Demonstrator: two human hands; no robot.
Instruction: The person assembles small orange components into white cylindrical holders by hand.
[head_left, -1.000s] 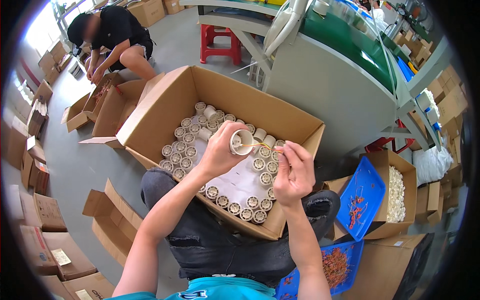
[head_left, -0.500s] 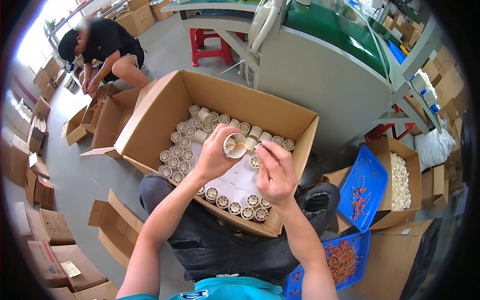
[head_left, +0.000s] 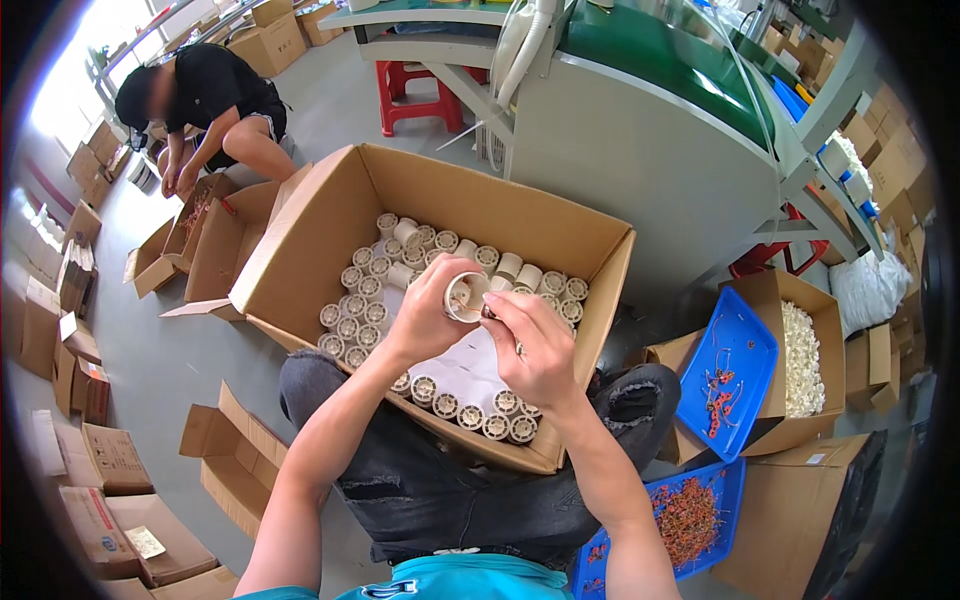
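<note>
My left hand [head_left: 428,318] is wrapped round a white plastic cylinder [head_left: 452,312], its open end tilted up toward me. Thin wire shows inside the mouth. With fingers pinched at that rim, my right hand [head_left: 540,350] holds a small dark part with wires [head_left: 487,312], mostly covered by the fingertips. Both hands are over a large cardboard box [head_left: 600,300]. Inside it, many similar white cylinders stand along the sides, with a few lying on their sides, around a white sheet [head_left: 470,358].
At my right are a blue tray [head_left: 745,350] with a few red wired parts, a lower blue tray [head_left: 728,510] heaped with more, and a carton of white pieces [head_left: 802,360]. A grey machine [head_left: 640,190] stands ahead. Far left, a person [head_left: 215,100] crouches by open cartons.
My right hand has moved left, bringing the wired part to the cylinder's mouth. The wire that was stretched between the hands is now mostly inside the cylinder.
</note>
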